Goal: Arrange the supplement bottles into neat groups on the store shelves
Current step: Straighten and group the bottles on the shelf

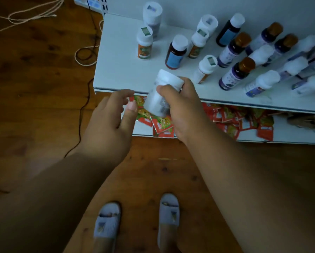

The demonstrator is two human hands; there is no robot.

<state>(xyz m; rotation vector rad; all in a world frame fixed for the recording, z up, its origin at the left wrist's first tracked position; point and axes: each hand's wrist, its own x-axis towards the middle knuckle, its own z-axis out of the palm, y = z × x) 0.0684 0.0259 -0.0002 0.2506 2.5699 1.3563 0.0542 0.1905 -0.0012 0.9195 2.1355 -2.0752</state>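
My right hand (182,108) grips a white bottle (162,95), tilted over the shelf (120,70) edge; left hand (112,115) hovers beside it, fingers loose, holding nothing. I'd say placing's next: stand it upright with matching white-capped bottles (205,69).

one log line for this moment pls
right hand: grips white bottle, tilted, at shelf front edge | left hand: empty, beside it

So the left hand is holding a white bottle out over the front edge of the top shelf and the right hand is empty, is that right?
Not quite: the hands are swapped. In the head view the right hand grips the white bottle over the front edge of the top shelf, and the left hand is the empty one, fingers loosely curled beside it.
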